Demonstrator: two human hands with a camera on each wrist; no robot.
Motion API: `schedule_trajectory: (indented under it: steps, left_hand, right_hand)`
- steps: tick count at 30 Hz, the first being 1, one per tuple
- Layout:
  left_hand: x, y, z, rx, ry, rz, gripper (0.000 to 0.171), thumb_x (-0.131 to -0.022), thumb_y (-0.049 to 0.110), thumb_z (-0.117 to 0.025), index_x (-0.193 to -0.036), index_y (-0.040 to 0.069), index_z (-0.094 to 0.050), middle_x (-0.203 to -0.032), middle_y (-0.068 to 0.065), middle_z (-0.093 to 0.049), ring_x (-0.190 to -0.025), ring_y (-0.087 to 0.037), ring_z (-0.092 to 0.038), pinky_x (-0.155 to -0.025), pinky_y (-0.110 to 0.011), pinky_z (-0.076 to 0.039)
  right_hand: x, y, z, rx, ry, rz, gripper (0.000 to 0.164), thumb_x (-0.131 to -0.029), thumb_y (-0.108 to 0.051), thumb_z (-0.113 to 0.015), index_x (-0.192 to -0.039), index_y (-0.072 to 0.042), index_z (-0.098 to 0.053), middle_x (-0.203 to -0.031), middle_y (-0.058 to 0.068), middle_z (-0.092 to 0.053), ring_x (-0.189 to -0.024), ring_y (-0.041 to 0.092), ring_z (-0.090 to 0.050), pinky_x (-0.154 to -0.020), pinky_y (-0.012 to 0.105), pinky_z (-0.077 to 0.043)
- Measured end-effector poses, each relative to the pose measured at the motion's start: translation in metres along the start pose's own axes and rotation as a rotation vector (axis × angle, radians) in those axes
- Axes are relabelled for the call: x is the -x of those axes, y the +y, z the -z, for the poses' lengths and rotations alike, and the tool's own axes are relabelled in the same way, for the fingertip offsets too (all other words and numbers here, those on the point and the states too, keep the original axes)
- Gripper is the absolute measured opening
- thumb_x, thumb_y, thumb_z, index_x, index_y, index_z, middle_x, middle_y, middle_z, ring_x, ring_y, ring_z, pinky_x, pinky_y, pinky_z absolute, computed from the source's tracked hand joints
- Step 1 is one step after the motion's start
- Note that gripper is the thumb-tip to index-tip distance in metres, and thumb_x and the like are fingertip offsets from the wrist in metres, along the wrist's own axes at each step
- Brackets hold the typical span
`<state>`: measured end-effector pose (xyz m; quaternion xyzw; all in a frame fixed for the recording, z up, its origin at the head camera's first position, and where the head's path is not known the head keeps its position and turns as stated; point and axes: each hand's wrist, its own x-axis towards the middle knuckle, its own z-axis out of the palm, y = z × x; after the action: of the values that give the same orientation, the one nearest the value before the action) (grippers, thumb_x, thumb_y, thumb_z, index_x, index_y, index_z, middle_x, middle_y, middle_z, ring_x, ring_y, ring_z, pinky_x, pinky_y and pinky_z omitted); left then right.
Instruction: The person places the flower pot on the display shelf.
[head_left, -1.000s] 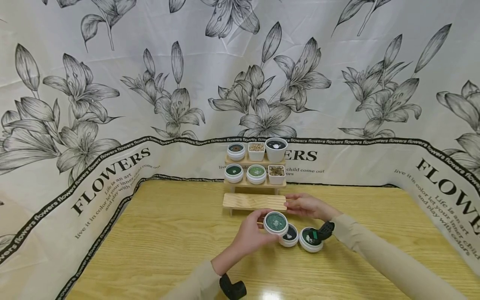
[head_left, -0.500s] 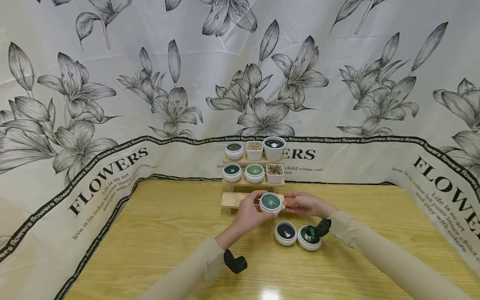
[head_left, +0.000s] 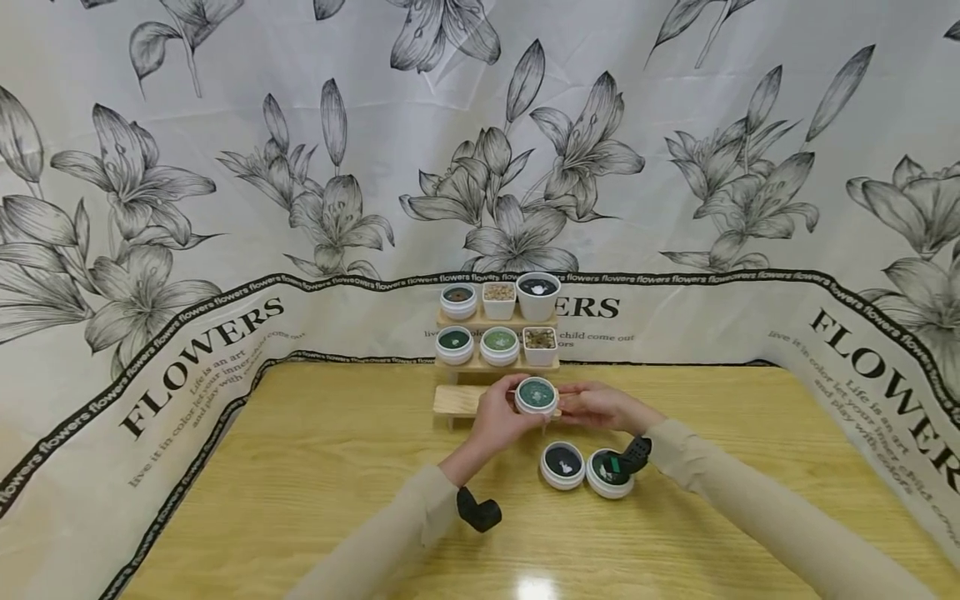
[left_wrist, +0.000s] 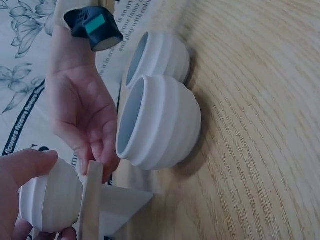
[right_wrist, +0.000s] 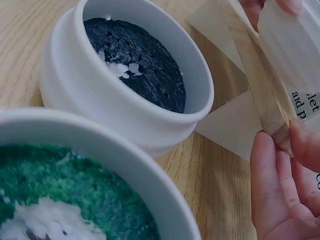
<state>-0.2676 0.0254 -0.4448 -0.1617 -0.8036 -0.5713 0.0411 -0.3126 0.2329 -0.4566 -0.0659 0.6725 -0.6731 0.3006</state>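
Observation:
My left hand (head_left: pixel 497 417) grips a white round pot (head_left: pixel 536 395) with a green, white-flecked filling. The pot is upright at the right part of the low wooden step (head_left: pixel 454 401), its base right at the board in the left wrist view. My right hand (head_left: pixel 606 407) pinches that step's right end between thumb and fingers, as the right wrist view shows at the board's corner (right_wrist: pixel 274 131). Nearer on the table stand two similar white pots, one with a dark filling (head_left: pixel 562 463) and one with a green filling (head_left: pixel 606 471).
Behind the low step, two higher wooden tiers (head_left: pixel 497 364) bear several small white pots, such as a square one with brown pebbles (head_left: pixel 540 343) and a light green one (head_left: pixel 499 345). A flower-printed cloth (head_left: pixel 360 317) hangs around the wooden table (head_left: pixel 337 467).
My left hand has carried the green-filled pot forward, from in front of the low step to its right part. The right hand keeps its hold on the step's end.

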Motion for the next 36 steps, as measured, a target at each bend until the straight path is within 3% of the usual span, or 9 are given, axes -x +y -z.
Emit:
schedule_trajectory:
  steps: [7, 17, 24, 32, 36]
  left_hand:
    - [-0.004, -0.005, -0.003, -0.015, 0.027, 0.009, 0.063, -0.068, 0.010, -0.086, -0.124, -0.001, -0.058, -0.109, -0.016, -0.067, -0.091, -0.020, -0.063, -0.077, -0.028, -0.055]
    - [-0.001, -0.012, 0.000, 0.120, 0.056, 0.033, 0.062, -0.070, 0.007, -0.084, -0.125, -0.004, -0.056, -0.118, -0.021, -0.063, -0.103, -0.032, -0.064, -0.088, -0.038, -0.056]
    - [0.003, -0.012, 0.002, 0.125, 0.072, 0.054, 0.057, -0.071, 0.009, -0.084, -0.121, -0.004, -0.058, -0.117, -0.019, -0.064, -0.101, -0.028, -0.065, -0.089, -0.040, -0.056]
    - [0.003, -0.015, 0.000, 0.136, 0.094, 0.051, 0.056, -0.071, 0.008, -0.084, -0.120, -0.002, -0.059, -0.116, -0.018, -0.065, -0.100, -0.028, -0.065, -0.089, -0.043, -0.055]
    - [0.003, -0.014, -0.002, 0.127, 0.092, 0.037, 0.055, -0.072, 0.009, -0.084, -0.120, -0.001, -0.059, -0.116, -0.017, -0.065, -0.099, -0.028, -0.065, -0.089, -0.043, -0.055]
  right_hand:
    - [0.001, 0.001, -0.003, -0.019, 0.041, -0.014, 0.057, -0.096, 0.004, -0.041, -0.143, 0.020, -0.011, -0.085, -0.007, -0.062, -0.081, 0.001, -0.060, -0.079, 0.017, -0.054]
    - [0.001, 0.000, -0.003, 0.002, 0.032, -0.011, 0.059, -0.096, 0.004, -0.043, -0.144, 0.019, -0.012, -0.086, -0.008, -0.062, -0.083, 0.001, -0.061, -0.081, 0.018, -0.055]
    - [0.002, 0.000, -0.004, -0.011, 0.052, -0.023, 0.059, -0.096, 0.004, -0.043, -0.145, 0.018, -0.012, -0.086, -0.006, -0.062, -0.081, 0.002, -0.061, -0.078, 0.017, -0.055]
    - [0.004, 0.000, -0.006, -0.005, 0.026, 0.003, 0.060, -0.096, 0.004, -0.044, -0.144, 0.019, -0.012, -0.092, -0.006, -0.064, -0.087, 0.003, -0.062, -0.090, 0.023, -0.054]
    - [0.005, 0.000, -0.005, -0.006, 0.026, 0.000, 0.060, -0.096, 0.004, -0.043, -0.144, 0.019, -0.011, -0.092, -0.007, -0.063, -0.087, 0.002, -0.062, -0.089, 0.022, -0.054]
